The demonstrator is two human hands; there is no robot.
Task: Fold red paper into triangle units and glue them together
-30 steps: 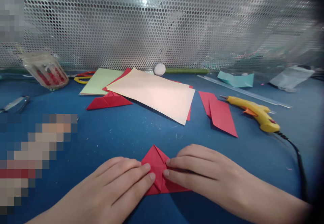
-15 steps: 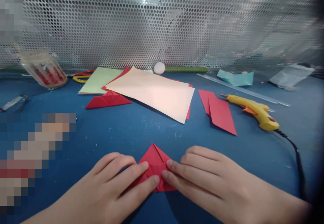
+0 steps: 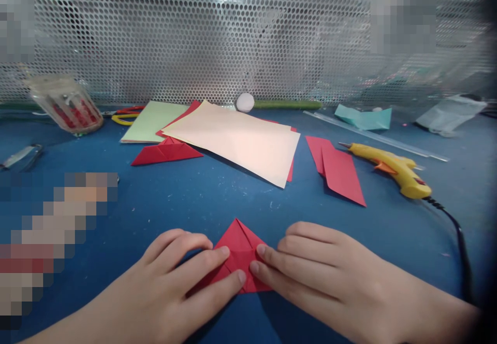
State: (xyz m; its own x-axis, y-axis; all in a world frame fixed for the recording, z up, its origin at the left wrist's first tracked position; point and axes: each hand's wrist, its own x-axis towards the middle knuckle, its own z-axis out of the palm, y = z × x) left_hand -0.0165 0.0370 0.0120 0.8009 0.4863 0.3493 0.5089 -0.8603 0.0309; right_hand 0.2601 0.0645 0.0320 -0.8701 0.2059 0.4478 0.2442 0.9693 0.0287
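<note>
Folded red paper (image 3: pixel 241 258), pointed far corner, slanting creases, straight near edge

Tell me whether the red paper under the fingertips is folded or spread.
Folded: creases and overlapping flaps show on the red paper.

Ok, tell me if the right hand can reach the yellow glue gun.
Likely yes: nothing visible blocks the right hand from the yellow glue gun, though that hand touches the folded red paper.

Beyond your folded red paper (image 3: pixel 238 258), open lane across blue tabletop (image 3: pixel 186 199); cream sheets (image 3: pixel 240 142) obstruct you farther out, yellow glue gun (image 3: pixel 402 172) and black cord (image 3: pixel 460 238) on your right, perforated screen (image 3: pixel 217 48) at back
</note>
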